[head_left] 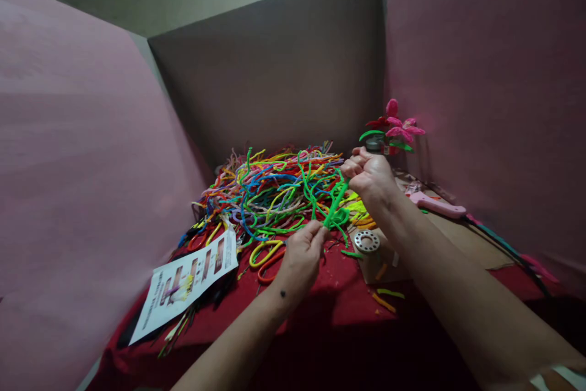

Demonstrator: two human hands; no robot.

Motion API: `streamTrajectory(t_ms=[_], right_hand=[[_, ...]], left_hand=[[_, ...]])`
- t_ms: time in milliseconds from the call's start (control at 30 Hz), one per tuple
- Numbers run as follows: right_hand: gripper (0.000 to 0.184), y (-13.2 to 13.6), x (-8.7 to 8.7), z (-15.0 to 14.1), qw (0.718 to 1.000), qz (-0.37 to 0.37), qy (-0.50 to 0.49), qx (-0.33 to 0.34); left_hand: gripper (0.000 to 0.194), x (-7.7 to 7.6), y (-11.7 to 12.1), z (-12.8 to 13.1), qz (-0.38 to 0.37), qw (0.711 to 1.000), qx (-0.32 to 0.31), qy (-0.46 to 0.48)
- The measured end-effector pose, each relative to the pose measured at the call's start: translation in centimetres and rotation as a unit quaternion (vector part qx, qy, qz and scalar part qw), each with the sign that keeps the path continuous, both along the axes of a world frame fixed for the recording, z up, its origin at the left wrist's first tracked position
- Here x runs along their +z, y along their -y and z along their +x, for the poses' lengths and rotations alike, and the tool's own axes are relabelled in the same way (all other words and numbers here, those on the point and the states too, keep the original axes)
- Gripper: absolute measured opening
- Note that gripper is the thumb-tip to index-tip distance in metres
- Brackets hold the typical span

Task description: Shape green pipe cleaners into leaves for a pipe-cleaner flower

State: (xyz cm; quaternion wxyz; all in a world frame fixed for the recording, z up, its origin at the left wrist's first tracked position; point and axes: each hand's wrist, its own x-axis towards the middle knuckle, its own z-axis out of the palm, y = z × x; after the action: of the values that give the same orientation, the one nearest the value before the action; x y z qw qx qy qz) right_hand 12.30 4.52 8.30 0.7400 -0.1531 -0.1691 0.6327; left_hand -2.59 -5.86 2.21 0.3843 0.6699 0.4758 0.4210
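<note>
A bright green pipe cleaner (337, 200) runs at a slant between my two hands. My left hand (303, 251) pinches its lower end between thumb and fingers. Higher and to the right, my right hand (368, 174) is closed in a fist around the upper end. Just behind the hands, looser green strands mingle with a large tangled heap of colourful pipe cleaners (270, 190). Beside my left hand lie scissors with yellow handles (265, 253) and red handles (268, 270); their blades are hidden.
A printed sheet (190, 281) lies at the left. At the right are a cardboard piece (451, 235), a pink glue gun (437, 204), a round metal disc with holes (367, 241) and pink fuzzy flowers (403, 129). Short cut pieces (384, 302) dot the red cloth (320, 312). Pink walls flank both sides.
</note>
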Motion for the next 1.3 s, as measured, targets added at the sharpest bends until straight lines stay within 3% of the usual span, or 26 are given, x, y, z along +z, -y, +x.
streamTrajectory(t_ms=[267,400,600,700,767,833,900,967,1067,1167,1233,1300], right_hand=[[0.027,-0.6,-0.4,1.0,0.996,-0.053,-0.073,0.002],[0.029,-0.8,0.0,2.4,0.994,-0.059,-0.088,-0.001],[0.031,-1.2,0.6,3.6,0.992,-0.059,-0.106,-0.019],[0.031,-1.5,0.4,4.1,0.992,-0.057,-0.112,-0.028],[0.031,-1.7,0.3,4.9,0.991,-0.056,-0.115,-0.039],[0.032,-1.7,0.3,5.8,0.99,-0.053,-0.118,-0.055],[0.033,-1.7,0.4,6.3,0.989,-0.049,-0.12,-0.067],[0.034,-1.6,0.5,5.9,0.99,-0.044,-0.12,-0.063],[0.035,-1.3,0.7,3.9,0.993,-0.036,-0.112,-0.03],[0.035,-0.7,0.3,1.6,0.994,-0.035,-0.102,0.003],[0.036,-0.2,-0.4,0.5,0.994,-0.037,-0.097,0.021],[0.037,0.2,-1.2,-0.2,0.994,-0.041,-0.094,0.03]], left_hand=[[0.024,-1.9,1.4,0.0,-0.096,0.995,-0.007,0.04],[0.024,-2.2,1.1,-2.3,-0.026,0.999,0.016,-0.016],[0.022,-0.7,1.3,-4.6,0.035,0.993,0.109,-0.002],[0.02,-0.4,1.5,-5.0,0.109,0.988,0.103,-0.046],[0.021,-0.6,1.3,-5.8,0.113,0.987,0.099,-0.062],[0.018,-1.0,0.7,-6.7,0.076,0.988,0.131,-0.01],[0.019,-1.4,0.1,-6.9,0.003,0.978,0.171,0.121],[0.021,-1.6,-0.2,-5.8,-0.083,0.961,0.154,0.214],[0.041,-1.1,-0.2,-2.1,-0.147,0.965,0.059,0.207],[0.053,0.5,-0.5,1.6,-0.071,0.967,-0.005,0.243],[0.052,1.6,-1.1,2.9,-0.012,0.955,0.008,0.298],[0.038,2.2,-1.7,3.4,0.03,0.943,0.037,0.33]])
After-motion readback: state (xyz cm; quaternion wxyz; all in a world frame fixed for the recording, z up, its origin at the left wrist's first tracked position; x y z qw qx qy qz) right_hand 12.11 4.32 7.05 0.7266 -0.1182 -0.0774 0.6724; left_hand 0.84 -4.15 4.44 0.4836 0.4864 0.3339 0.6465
